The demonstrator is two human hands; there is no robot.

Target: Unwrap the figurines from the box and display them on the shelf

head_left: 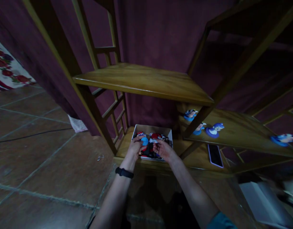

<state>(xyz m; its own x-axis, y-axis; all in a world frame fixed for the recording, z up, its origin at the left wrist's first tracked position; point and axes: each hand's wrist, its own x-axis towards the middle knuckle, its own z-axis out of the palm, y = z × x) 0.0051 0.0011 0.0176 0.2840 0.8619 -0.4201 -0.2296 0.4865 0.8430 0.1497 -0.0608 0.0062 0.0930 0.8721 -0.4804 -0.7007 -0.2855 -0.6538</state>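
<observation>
Both my hands are inside a white cardboard box (170, 135) on the lowest shelf, which is packed with small colourful figurines. My left hand (135, 147) is closed on a figurine with a round blue base (144, 141); the base faces up toward me. On the box's right side, my right hand (163, 149) has its fingers curled, the fingertips at a small white and blue figurine (153, 141). Red, black and white figurines (156, 135) lie around and under my fingers, partly hidden by them.
A wooden shelf board (141, 79) spans above the box. On the right-hand shelf stand a purple figurine (215, 129) and several blue-based ones (283, 139). A phone (215, 155) lies lower right. Left of the unit, a dark cable (36, 136) crosses the tiled floor.
</observation>
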